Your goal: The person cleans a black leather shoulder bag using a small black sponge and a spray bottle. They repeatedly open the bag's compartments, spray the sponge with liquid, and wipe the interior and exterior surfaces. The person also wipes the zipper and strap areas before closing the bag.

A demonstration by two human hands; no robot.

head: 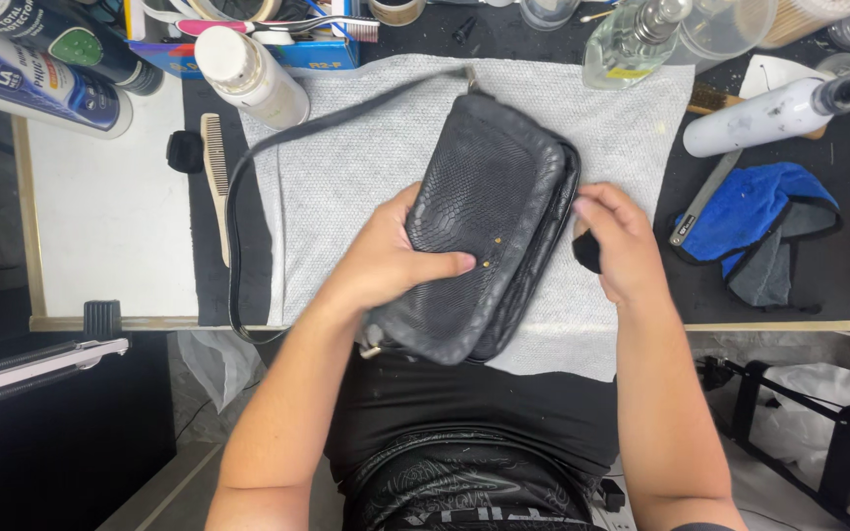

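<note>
A black snake-textured handbag (pixel 489 211) lies on a grey cloth (pixel 356 157) on the table, its long strap (pixel 248 177) looping off to the left. My left hand (pixel 386 258) grips the bag's lower left side, thumb pressed on its front flap. My right hand (pixel 614 241) sits at the bag's right edge, fingers closed around a small black round pad (pixel 587 252) that touches the bag's side.
A blue and grey cloth (pixel 755 211) lies at the right beside a white spray bottle (pixel 769 116). Several bottles (pixel 253 74) and a box stand along the far edge. A beige comb (pixel 215 177) and a small black object (pixel 185 151) lie at the left.
</note>
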